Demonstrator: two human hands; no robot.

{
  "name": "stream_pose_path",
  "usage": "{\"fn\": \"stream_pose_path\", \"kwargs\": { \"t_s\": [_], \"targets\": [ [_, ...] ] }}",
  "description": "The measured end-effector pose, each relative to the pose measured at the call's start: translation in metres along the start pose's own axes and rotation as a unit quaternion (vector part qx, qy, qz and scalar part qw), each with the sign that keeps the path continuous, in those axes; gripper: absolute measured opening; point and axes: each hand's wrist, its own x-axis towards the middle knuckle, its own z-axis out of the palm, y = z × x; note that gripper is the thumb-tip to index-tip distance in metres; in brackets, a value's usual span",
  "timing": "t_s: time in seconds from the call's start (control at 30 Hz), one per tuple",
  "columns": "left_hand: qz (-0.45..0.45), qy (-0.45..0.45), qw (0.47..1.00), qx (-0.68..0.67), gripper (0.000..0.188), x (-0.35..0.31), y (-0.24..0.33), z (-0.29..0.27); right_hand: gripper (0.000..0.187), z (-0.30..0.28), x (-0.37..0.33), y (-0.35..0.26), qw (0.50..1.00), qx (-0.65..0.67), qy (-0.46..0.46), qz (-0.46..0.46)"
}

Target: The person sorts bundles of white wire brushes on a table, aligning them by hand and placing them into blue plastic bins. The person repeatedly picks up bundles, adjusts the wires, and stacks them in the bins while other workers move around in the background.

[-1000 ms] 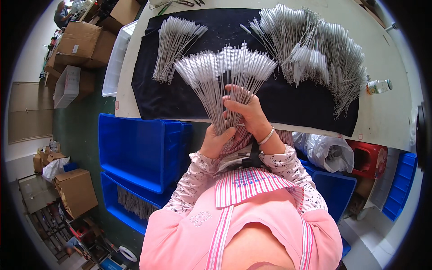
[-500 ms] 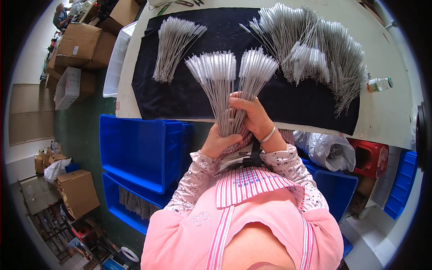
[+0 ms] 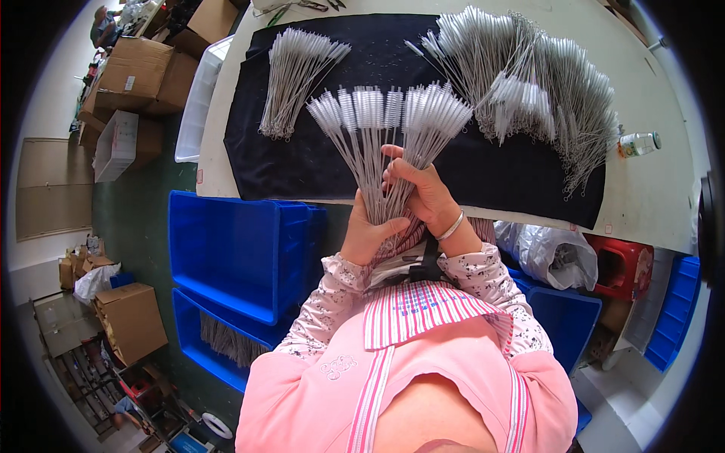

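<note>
Just over the table's near edge I hold a fanned bunch of thin wire brushes (image 3: 370,113) with white bristle heads pointing away from me. My left hand (image 3: 368,232) wraps round the lower stems, its thumb across them. Higher up, my right hand (image 3: 423,185) grips the right part of the bunch (image 3: 436,113), fingers among the stems. A single brush (image 3: 393,109) stands between the two parts. Farther left on the dark cloth (image 3: 249,155) lies a smaller pile of brushes (image 3: 291,83); a large heap of them (image 3: 540,87) covers the right side.
A small glass jar (image 3: 638,144) lies on the table's right. Blue bins (image 3: 223,245) stand below at left, one holding more brushes (image 3: 230,341). A red stool (image 3: 623,264) and white plastic bag (image 3: 559,253) are at right. Cardboard boxes (image 3: 134,72) stack at far left, near another person (image 3: 104,29).
The left part of the bunch has spread wider, and one brush now stands apart in the middle. My right fingers have lifted and shifted among the stems.
</note>
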Motion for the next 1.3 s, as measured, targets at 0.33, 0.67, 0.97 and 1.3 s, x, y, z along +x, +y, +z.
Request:
{"fn": "stream_pose_path", "kwargs": {
  "t_s": [0.33,0.67,0.97,1.3],
  "targets": [
    [0.064,0.056,0.975,0.204,0.074,0.003,-0.015,-0.004,0.021,-0.011,0.004,0.006,0.997,0.072,0.019,0.0],
    [0.069,0.08,0.943,0.317,0.068,-0.004,-0.001,0.004,0.045,-0.012,0.005,0.007,0.981,0.15,-0.118,0.028],
    [0.041,0.035,0.944,0.327,0.073,-0.006,0.004,0.01,0.056,-0.015,-0.005,0.011,0.99,0.09,-0.108,0.03],
    [0.077,-0.035,0.96,0.268,0.044,-0.003,0.0,-0.006,0.068,0.004,0.004,0.013,0.983,0.027,-0.178,0.037]
  ]
}}
